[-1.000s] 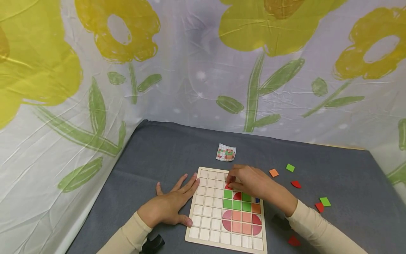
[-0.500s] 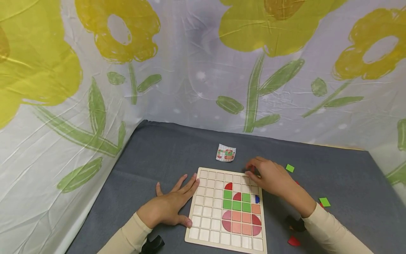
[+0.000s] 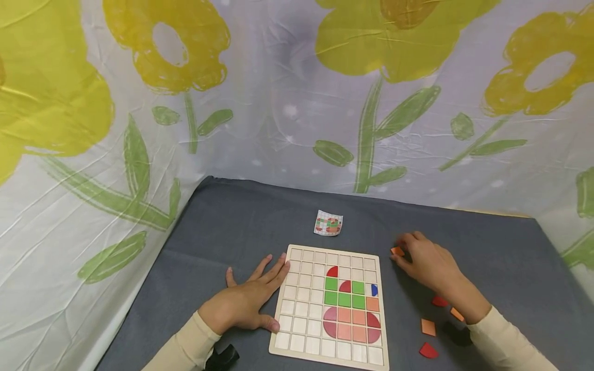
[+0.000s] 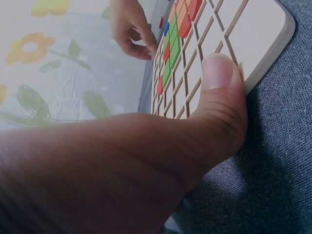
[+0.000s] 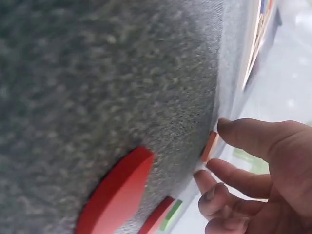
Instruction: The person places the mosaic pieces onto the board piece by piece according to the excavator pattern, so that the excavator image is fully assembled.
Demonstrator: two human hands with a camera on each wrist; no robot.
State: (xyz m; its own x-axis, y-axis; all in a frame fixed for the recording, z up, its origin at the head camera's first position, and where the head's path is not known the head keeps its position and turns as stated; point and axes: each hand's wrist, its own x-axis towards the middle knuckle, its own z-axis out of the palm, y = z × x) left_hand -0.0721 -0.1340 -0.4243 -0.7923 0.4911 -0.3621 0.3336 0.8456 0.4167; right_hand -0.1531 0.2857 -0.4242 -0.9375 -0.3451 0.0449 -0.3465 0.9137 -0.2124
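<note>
A pale wooden grid board [image 3: 306,340] lies on the table, with green squares, orange squares, red quarter-round tiles and one blue tile in its cells. My left hand [image 3: 248,304] rests spread along the board's left side, its thumb [image 4: 219,78] over the rim in the left wrist view. Right of the board's far corner, my right hand [image 3: 429,260] has thumb and fingertips at opposite edges of an orange square tile [image 5: 209,146], pinching it low at the cloth. Its other fingers curl loosely in the right wrist view.
A small printed pattern card [image 3: 328,223] lies beyond the board. Loose on the grey cloth at right are an orange square [image 3: 428,327], a red quarter-round tile [image 3: 428,351] and more tiles partly under the right arm. A flowered curtain [image 3: 260,103] hangs behind the table.
My right hand has left the red quarter-round tile in an upper cell of the board and moved right to the orange square tile. The left hand stays on the board.
</note>
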